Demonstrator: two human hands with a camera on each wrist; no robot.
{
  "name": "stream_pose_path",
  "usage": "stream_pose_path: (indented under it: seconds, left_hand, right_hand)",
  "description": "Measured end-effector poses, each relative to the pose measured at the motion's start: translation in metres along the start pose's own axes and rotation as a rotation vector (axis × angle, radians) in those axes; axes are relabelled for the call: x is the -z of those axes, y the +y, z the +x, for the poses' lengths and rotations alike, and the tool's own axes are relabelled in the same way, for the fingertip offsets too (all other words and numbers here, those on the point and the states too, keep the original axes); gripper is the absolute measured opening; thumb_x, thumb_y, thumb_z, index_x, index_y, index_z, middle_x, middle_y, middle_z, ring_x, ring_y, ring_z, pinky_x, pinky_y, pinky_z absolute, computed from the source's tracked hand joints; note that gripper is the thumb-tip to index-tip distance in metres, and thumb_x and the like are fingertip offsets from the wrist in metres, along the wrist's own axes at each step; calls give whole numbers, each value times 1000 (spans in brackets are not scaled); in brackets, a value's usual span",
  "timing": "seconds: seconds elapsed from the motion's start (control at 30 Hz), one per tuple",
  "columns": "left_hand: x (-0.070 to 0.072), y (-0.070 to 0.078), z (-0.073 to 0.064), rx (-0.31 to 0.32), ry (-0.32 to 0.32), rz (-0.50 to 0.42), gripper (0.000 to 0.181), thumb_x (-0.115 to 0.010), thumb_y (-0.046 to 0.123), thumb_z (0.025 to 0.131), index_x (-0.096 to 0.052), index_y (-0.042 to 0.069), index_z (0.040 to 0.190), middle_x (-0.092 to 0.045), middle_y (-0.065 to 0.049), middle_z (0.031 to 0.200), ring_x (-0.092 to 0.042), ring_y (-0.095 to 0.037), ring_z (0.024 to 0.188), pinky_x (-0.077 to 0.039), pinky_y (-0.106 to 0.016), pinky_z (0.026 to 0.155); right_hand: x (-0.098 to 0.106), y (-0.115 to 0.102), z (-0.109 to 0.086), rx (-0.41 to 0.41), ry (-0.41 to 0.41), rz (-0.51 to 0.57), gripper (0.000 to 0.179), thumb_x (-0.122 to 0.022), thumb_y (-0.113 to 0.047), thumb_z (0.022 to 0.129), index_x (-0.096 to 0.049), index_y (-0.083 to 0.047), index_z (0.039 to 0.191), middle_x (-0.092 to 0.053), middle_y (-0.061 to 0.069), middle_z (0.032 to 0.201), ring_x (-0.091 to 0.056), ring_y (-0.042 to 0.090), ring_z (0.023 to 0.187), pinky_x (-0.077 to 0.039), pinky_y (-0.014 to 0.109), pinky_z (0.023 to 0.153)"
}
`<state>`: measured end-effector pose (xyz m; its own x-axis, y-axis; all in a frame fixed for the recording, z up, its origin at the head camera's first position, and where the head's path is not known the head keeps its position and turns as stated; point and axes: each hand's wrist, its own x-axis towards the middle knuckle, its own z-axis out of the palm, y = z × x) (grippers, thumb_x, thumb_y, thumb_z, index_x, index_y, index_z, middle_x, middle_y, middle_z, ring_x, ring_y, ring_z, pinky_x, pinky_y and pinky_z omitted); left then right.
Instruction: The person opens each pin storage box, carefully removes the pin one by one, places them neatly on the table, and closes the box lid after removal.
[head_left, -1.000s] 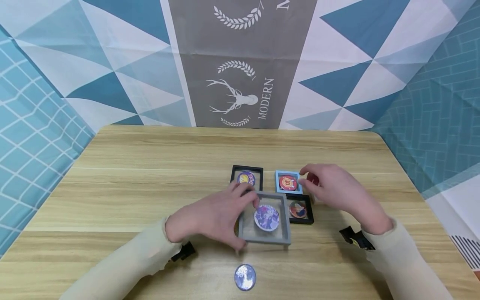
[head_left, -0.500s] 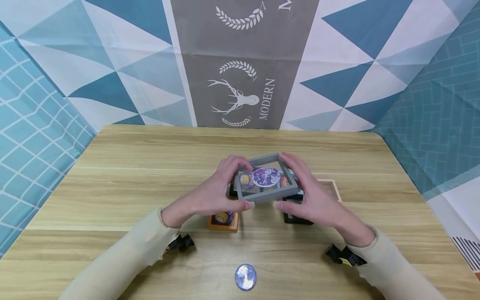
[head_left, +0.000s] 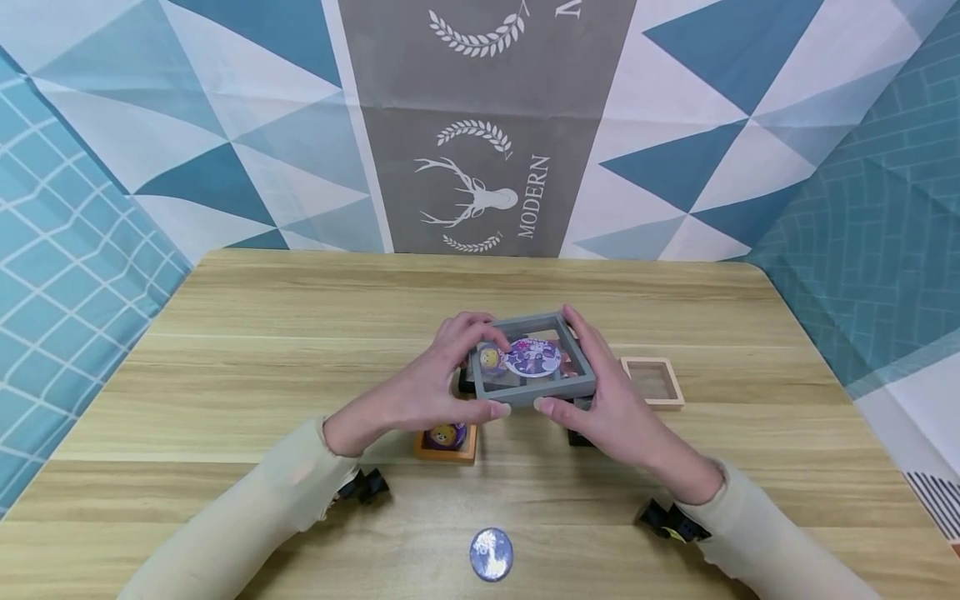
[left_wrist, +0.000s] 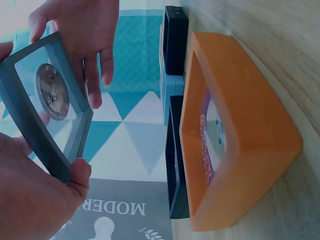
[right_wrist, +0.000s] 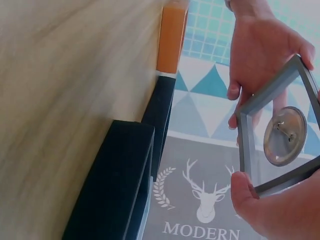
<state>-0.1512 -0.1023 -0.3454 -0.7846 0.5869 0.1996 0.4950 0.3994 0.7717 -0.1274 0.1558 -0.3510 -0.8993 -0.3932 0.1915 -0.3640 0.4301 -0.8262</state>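
My left hand (head_left: 423, 383) grips the left side of a grey square display frame (head_left: 536, 390), thumb at the near edge. The right hand (head_left: 618, 404) holds its right side. The frame is raised above the table and slightly tilted. A round purple pin badge (head_left: 532, 357) sits in its clear film; the metal pin back of the badge (right_wrist: 285, 136) shows in the right wrist view. Below the left hand stands an orange frame (head_left: 450, 457) with a purple bear badge. Black frames (left_wrist: 176, 45) and a light blue frame (left_wrist: 172, 87) are partly hidden below the grey one.
On the wooden table (head_left: 247, 358), a cream frame (head_left: 667, 405) without a badge lies right of the right hand. A loose round blue-purple badge (head_left: 491, 554) lies near the front. Patterned cloth (head_left: 480, 125) hangs behind the table's far edge.
The left hand has lifted the grey frame up and away from the front; the right hand has come from the light blue frame to grip its right side. Lately the frame has barely turned.
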Motion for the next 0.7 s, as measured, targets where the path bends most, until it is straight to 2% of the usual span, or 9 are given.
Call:
stream_pose_path:
  seconds: [0.27,0.4,0.5,0.6,0.7]
  left_hand:
    - [-3,2,0,5,6,6,61,-81,39,69,-51,26,121,-32,-4,147,-28,-25,133,-40,-59,100]
    - [1,1,0,13,3,11,60,-80,44,74,-51,27,124,-32,-3,148,-27,-24,134,-38,-61,102]
    - [4,-2,0,36,-23,-46,56,-76,45,81,-51,26,127,-31,-2,147,-34,-26,129,-43,-57,98]
    - [5,-4,2,77,-59,-141,53,-71,44,87,-49,22,130,-31,-3,142,-42,-29,119,-49,-50,89]
    - [5,-5,2,130,-80,-213,53,-64,47,92,-47,19,134,-32,-4,140,-43,-30,118,-46,-46,91]
  right_hand:
    - [-5,4,1,50,26,40,106,-74,-32,87,1,-17,160,-14,4,164,-27,30,142,-23,56,114]
    - [-4,2,2,15,11,13,105,-75,-35,86,-3,-15,160,-13,3,164,-26,31,143,-24,56,114]
    - [-3,2,3,-27,-18,12,106,-77,-35,86,-4,-15,160,-13,5,164,-27,31,142,-27,55,113]
    - [-3,4,5,-51,-59,25,107,-78,-34,86,-3,-12,160,-13,7,164,-29,32,143,-31,53,112]
    - [-5,5,5,-58,-89,42,103,-78,-32,87,-8,-11,160,-8,13,165,-31,35,143,-33,50,111]
